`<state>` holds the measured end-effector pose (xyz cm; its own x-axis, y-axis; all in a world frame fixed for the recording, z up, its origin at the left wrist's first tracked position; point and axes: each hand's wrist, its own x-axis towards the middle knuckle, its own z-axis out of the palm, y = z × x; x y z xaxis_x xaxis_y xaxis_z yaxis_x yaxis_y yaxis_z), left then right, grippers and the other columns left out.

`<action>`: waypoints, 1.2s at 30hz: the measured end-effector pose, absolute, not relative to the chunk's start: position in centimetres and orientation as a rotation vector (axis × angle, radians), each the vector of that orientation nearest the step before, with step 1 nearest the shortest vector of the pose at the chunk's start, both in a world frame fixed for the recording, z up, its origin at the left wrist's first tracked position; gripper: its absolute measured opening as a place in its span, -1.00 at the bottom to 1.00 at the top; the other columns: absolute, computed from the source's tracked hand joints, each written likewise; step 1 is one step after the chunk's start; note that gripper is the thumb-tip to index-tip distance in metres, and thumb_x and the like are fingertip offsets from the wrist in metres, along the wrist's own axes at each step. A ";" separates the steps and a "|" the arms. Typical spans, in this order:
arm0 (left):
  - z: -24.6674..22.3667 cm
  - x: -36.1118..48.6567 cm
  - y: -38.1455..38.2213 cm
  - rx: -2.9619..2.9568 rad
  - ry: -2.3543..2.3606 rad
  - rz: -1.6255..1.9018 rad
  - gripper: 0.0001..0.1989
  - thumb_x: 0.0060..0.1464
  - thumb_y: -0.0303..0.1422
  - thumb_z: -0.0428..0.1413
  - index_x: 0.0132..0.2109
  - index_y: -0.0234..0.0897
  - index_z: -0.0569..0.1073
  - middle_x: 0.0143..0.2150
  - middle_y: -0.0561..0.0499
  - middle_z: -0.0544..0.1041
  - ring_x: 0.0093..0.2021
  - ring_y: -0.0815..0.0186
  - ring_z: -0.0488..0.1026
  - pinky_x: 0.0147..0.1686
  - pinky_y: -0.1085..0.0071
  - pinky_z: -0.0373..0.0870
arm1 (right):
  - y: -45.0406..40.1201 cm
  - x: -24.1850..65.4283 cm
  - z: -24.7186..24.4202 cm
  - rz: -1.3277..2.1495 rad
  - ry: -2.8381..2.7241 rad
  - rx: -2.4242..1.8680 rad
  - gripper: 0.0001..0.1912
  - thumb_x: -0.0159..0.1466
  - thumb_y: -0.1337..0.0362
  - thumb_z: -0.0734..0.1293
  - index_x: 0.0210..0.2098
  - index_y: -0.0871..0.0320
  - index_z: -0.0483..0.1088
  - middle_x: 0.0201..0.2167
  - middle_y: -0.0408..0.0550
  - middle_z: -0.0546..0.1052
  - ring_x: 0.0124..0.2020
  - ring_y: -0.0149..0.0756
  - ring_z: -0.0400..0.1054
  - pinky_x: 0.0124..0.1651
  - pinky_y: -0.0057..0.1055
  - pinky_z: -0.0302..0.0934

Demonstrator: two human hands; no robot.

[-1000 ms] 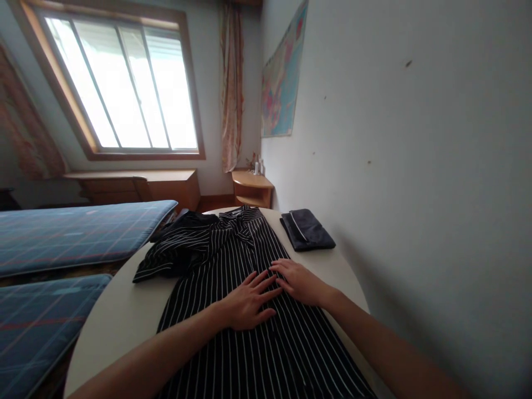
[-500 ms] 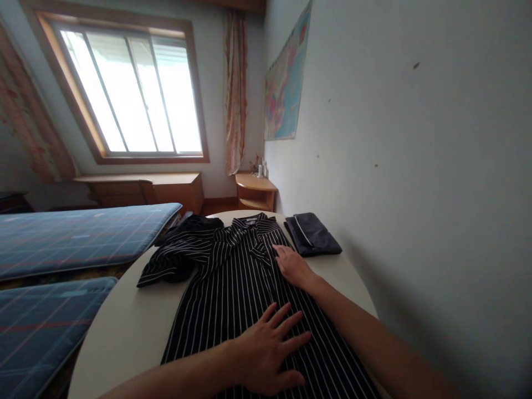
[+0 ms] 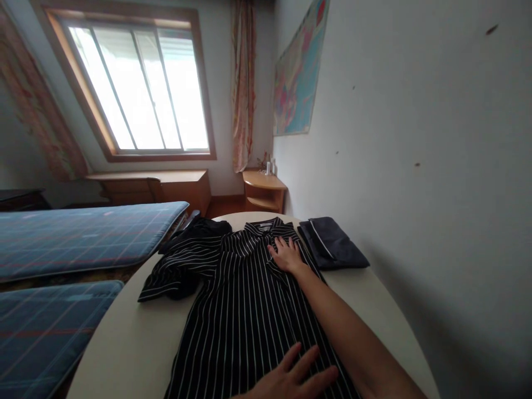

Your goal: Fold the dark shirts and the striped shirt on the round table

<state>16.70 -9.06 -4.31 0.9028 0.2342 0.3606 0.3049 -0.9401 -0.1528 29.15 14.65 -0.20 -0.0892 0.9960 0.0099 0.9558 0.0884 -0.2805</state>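
A black shirt with white stripes (image 3: 233,299) is spread over the round pale table (image 3: 120,338), its collar at the far edge and one sleeve out to the left. My right hand (image 3: 286,255) rests with fingers spread on the shirt just below the collar. Near the bottom of the view, my left hand (image 3: 295,377) lies over the lower part of the shirt, fingers apart, its wrist cut off by the frame. Neither hand grips anything.
Folded dark cloth (image 3: 334,244) lies at the table's right far edge, near the wall. A dark bundle (image 3: 203,227) sits behind the sleeve. Two blue plaid mattresses (image 3: 83,238) flank the table on the left. A corner shelf (image 3: 264,180) stands beyond.
My right hand has shifted up the shirt toward the collar. My left hand has moved down toward the bottom edge of the view. The camera view has shifted slightly.
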 end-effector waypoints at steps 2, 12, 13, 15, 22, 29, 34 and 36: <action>-3.7 16.5 -8.6 -2.950 -0.372 -0.516 -0.61 0.41 -0.26 -0.12 0.31 0.08 0.25 0.38 0.22 0.23 0.34 0.13 0.22 0.19 0.21 0.36 | 15.1 29.3 -0.5 0.249 -2.152 -1.969 -0.21 0.39 -0.18 -0.11 0.42 0.14 0.02 0.45 -0.05 -0.03 0.45 0.12 -0.32 0.40 -0.03 -0.40; 6.5 5.7 -1.1 -2.412 -1.558 -1.245 -0.74 0.24 -0.39 0.01 0.03 -0.18 0.45 0.18 -0.08 0.45 0.17 0.18 0.39 0.19 0.12 0.33 | 16.5 31.1 -1.4 0.180 -2.167 -1.972 -0.26 0.39 -0.16 -0.07 0.40 0.10 0.08 0.44 -0.06 0.01 0.44 0.11 -0.24 0.39 -0.01 -0.32; 6.8 3.8 -0.1 -2.236 -1.631 -1.305 -0.75 0.24 -0.37 0.00 0.02 -0.20 0.45 0.16 -0.09 0.46 0.16 0.17 0.40 0.20 0.12 0.31 | 16.6 31.1 -1.5 0.174 -2.168 -1.968 -0.26 0.39 -0.17 -0.06 0.40 0.10 0.08 0.44 -0.06 0.02 0.44 0.12 -0.24 0.39 -0.01 -0.31; 6.8 -0.1 1.5 -1.915 -1.776 -1.329 -0.76 0.24 -0.33 -0.03 -0.02 -0.24 0.45 0.11 -0.11 0.48 0.14 0.13 0.40 0.21 0.12 0.29 | 16.7 31.2 -1.6 0.160 -2.173 -1.966 -0.26 0.39 -0.16 -0.06 0.40 0.09 0.07 0.44 -0.07 0.02 0.44 0.12 -0.24 0.39 0.00 -0.29; 3.9 -8.9 3.2 -1.478 -2.619 -0.929 -0.61 0.23 -0.28 -0.08 0.14 -0.25 0.40 -0.01 -0.21 0.58 -0.04 -0.01 0.54 -0.05 0.14 0.42 | 16.8 31.2 -1.8 0.131 -2.185 -1.970 -0.29 0.40 -0.14 -0.05 0.40 0.08 0.08 0.43 -0.06 0.04 0.43 0.11 -0.20 0.39 -0.02 -0.26; 4.0 -9.3 2.7 -1.536 -2.719 -0.648 -0.50 0.14 -0.14 0.02 0.17 -0.26 0.35 -0.02 -0.27 0.58 -0.02 -0.06 0.54 -0.09 0.18 0.41 | 16.7 31.1 -1.7 0.113 -2.189 -1.981 -0.30 0.40 -0.12 -0.04 0.39 0.08 0.11 0.43 -0.06 0.05 0.43 0.11 -0.18 0.38 -0.01 -0.25; 5.6 -7.6 2.1 -1.395 -2.593 -0.652 -0.57 0.19 -0.20 -0.01 0.15 -0.28 0.34 -0.17 -0.23 0.60 -0.14 -0.06 0.57 -0.16 0.16 0.41 | 16.2 30.6 -1.0 0.065 -2.188 -2.003 -0.32 0.41 -0.10 -0.01 0.37 0.14 0.15 0.41 0.01 0.10 0.40 0.16 -0.11 0.35 0.03 -0.22; 6.1 -6.5 2.0 -1.390 -2.486 -0.751 -0.60 0.20 -0.24 -0.01 0.14 -0.24 0.33 -0.15 -0.18 0.59 -0.17 -0.01 0.58 -0.19 0.20 0.41 | 15.9 29.8 -0.2 0.013 -2.187 -1.973 -0.36 0.42 -0.06 0.01 0.30 0.16 0.24 0.37 0.07 0.19 0.36 0.14 -0.03 0.33 0.05 -0.19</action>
